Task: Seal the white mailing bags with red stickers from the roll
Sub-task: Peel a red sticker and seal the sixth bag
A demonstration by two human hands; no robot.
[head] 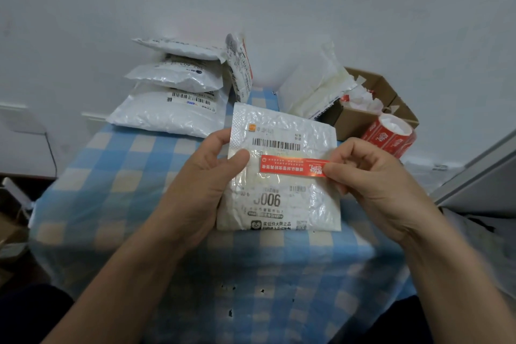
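Both forearms reach in from the near edge over the counter (111, 176), which is spread with a blue checked cloth. The left hand (206, 176) grips the left edge of a white mailing bag (279, 204). Its thumb lies on the printed face and its other fingers (220, 138) curl round the edge, holding the bag tilted up towards the camera. The right hand (371, 176) pinches the right end of a red sticker (290, 166) between thumb and forefinger, with the other fingers loosely curled above.

The strip lies crosswise over the middle of the bag, just below the barcode. I cannot tell whether it is already stuck down or only held against the film.

The step in hand looks like placing the sticker. The next move probably calls for lining it up over the bag's closure and pressing it flat, while the left hand keeps the crinkled surface steady.

Farther right, the roll (389, 135) of red stickers stands just beside an open cardboard box (354, 120). At the far left is a stack of white bags (173, 109), and more loose bags (310, 86) lean near the wall.
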